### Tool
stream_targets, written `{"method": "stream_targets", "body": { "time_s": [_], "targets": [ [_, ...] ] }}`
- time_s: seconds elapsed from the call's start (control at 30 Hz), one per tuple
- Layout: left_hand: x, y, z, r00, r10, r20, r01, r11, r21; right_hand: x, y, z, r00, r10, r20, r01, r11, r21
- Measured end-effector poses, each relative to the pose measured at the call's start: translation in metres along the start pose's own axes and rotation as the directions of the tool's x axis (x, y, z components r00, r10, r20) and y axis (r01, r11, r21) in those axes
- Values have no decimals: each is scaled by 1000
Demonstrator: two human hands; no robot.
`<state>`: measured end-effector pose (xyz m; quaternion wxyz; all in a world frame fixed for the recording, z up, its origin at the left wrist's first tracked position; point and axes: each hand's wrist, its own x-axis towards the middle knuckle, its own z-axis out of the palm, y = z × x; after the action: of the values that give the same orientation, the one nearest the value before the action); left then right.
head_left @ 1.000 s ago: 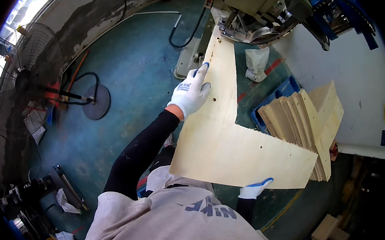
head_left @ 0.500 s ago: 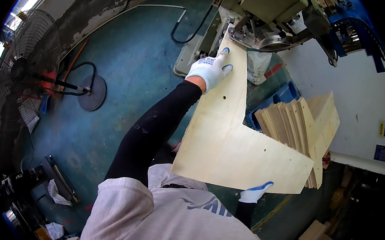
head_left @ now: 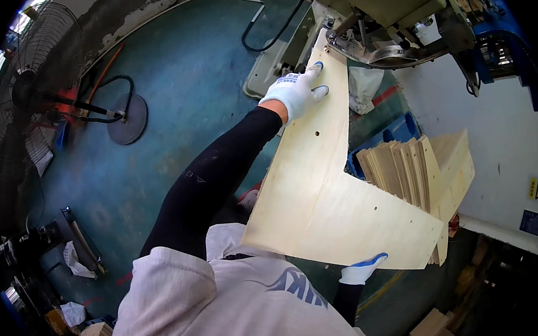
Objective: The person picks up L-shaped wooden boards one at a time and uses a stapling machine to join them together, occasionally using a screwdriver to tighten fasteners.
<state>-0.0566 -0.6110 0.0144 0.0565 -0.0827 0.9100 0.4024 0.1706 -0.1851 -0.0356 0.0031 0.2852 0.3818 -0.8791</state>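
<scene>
An L-shaped plywood panel [head_left: 308, 193] with a few small holes lies slantwise before me. Its narrow far end reaches under the curved metal arm of a machine [head_left: 392, 53]. On that narrow part, at its left edge, is my left hand [head_left: 295, 94] in a white glove with blue fingertips, thumb and one finger over the top face and the other fingers hidden. My right hand [head_left: 358, 270], gloved alike, grips the panel's near edge toward the right, its thumb on top and the rest out of sight underneath.
Right of the panel stands a stack of similar plywood pieces [head_left: 397, 168], with a blue crate [head_left: 397, 131] behind it. A white bag [head_left: 363, 89] lies beneath the machine. At the left a large floor fan [head_left: 26, 91] stands on a round base [head_left: 128, 120]. Wood offcuts [head_left: 430, 326] lie lower right.
The panel has shifted slightly to the right in view, its far end still at the machine. Both hands keep their hold on it.
</scene>
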Motion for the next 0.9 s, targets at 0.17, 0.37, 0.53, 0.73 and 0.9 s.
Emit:
{"method": "stream_targets", "body": {
  "time_s": [0.17,0.37,0.53,0.73,0.9],
  "targets": [
    [2,1,3,1000,-25,10,25,1000,-3,-6,-5,11,1000,-24,11,24,1000,-7],
    [-65,-17,28,994,97,-43,-103,982,-159,4,-4,0,997,-20,69,9,987,163],
    [-130,-5,41,999,-47,13,49,956,-290,-9,6,19,995,-96,16,92,979,181],
    [-132,-19,48,992,31,-125,-56,978,-201,-17,5,25,991,-126,42,111,960,256],
    [-130,-9,49,988,32,-149,-66,971,-228,-16,2,22,979,-192,64,175,962,211]
  ]
}}
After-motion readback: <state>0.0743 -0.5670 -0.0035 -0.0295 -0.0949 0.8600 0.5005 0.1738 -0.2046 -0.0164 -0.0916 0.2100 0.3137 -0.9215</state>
